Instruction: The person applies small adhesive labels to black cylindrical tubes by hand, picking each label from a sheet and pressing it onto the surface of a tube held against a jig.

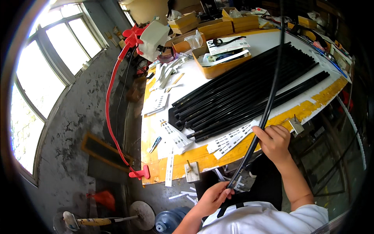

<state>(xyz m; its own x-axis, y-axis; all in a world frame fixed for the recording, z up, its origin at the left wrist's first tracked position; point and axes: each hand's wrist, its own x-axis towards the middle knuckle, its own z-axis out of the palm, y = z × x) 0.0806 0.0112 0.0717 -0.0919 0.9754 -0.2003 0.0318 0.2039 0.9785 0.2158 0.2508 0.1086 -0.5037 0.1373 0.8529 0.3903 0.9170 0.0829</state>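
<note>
A long black rod [269,103] slants across my lap and up past the table's near edge. Its lower end is in my left hand [213,199], whose fingers are closed around it. Higher up, my right hand [276,142] grips the same rod, thumb laid along it. Beyond my hands, many similar black rods [241,91] lie side by side in a pile on the table. Strips of printed labels [233,139] lie by the near edge beside my right hand, and another stack of label strips [175,134] sits further left.
A red flexible holder [108,101] is clamped at the table's left corner. Metal clamps [192,171] sit on the near edge. Cardboard boxes [222,70] and white paper scraps [165,76] fill the far side. A blue water jug [171,219] stands on the floor.
</note>
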